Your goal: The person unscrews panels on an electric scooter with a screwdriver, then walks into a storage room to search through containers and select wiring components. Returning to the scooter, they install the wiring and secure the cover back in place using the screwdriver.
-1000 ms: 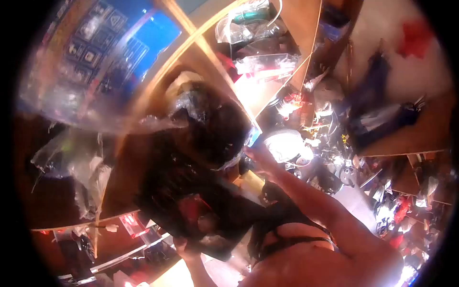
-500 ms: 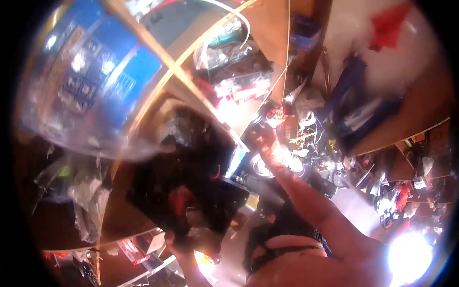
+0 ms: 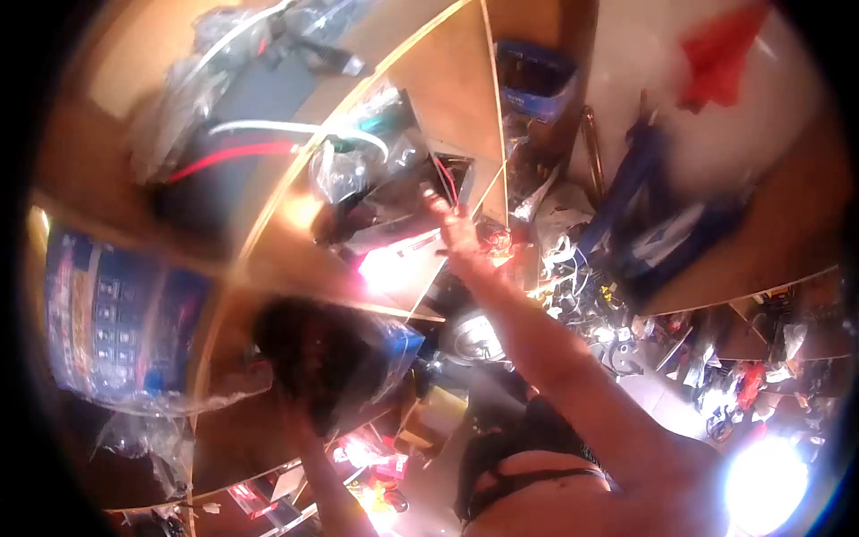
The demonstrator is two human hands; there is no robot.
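Note:
My right hand (image 3: 452,224) reaches into a shelf compartment with its fingers apart, beside clear plastic packaging (image 3: 344,170) and a dark item with a thin red cable (image 3: 447,179). Nothing shows in its grasp. Lower left, my left hand (image 3: 293,407) is against the underside of a dark bulky object (image 3: 313,358); its fingers are blurred and partly hidden. A blue box (image 3: 398,345) lies at the right end of that dark object.
A blue printed package in clear plastic (image 3: 116,313) sits on the left shelf. White and red cables (image 3: 237,152) cross the upper compartment. Wooden dividers (image 3: 268,215) separate the compartments. A blue bin (image 3: 537,80), red cloth (image 3: 720,58) and bright lamp (image 3: 768,488) are also visible.
My right hand has moved up and left, from the dark object's edge into the compartment. My left hand has shifted up and left. The view has turned, bringing more of the upper shelf in.

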